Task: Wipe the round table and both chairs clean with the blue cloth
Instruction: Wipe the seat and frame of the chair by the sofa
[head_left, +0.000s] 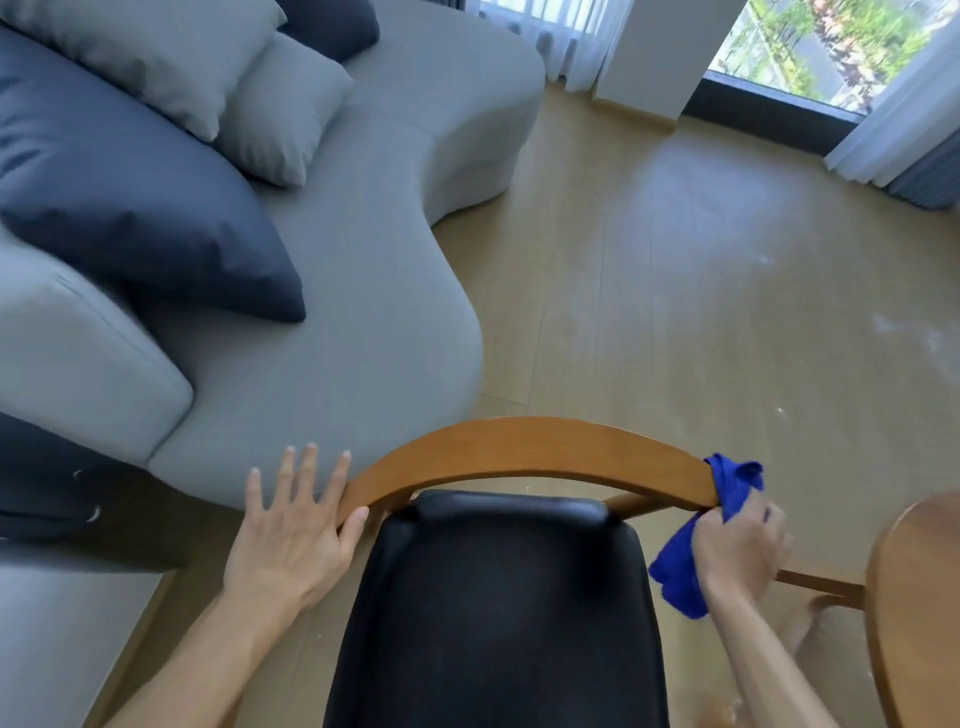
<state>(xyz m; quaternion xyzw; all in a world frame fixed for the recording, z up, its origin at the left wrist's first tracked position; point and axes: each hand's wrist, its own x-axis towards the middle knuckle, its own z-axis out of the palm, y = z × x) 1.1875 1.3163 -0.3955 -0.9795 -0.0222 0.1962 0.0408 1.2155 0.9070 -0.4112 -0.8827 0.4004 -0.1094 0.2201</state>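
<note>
The right hand (740, 553) was curled tight around the blue cloth (698, 540), gripping it in a fist at the right end of the curved wooden backrest (524, 460) of the chair. Above the fist, a bunch of the cloth lay pressed over the tip of that backrest; below and to the left of the fist, the rest of the cloth hung loose beside the black padded seat (498, 613). Across the chair from the grip, the left hand (293, 535) lay flat with straight, spread fingers, holding nothing, its thumb touching the left end of the backrest and its fingers reaching over the edge of the grey sofa (337, 291). Just to the right of the gripping hand, the rim of the round wooden table (919, 597) came into view, with a thin wooden rail (818, 582) running from behind the fist toward it. Far from the grip, on the sofa, sat dark blue and grey cushions (140, 176). Beyond the backrest lay the wooden floor (675, 291), marked with pale smudges, up to white curtains (893, 119) at a window.
</note>
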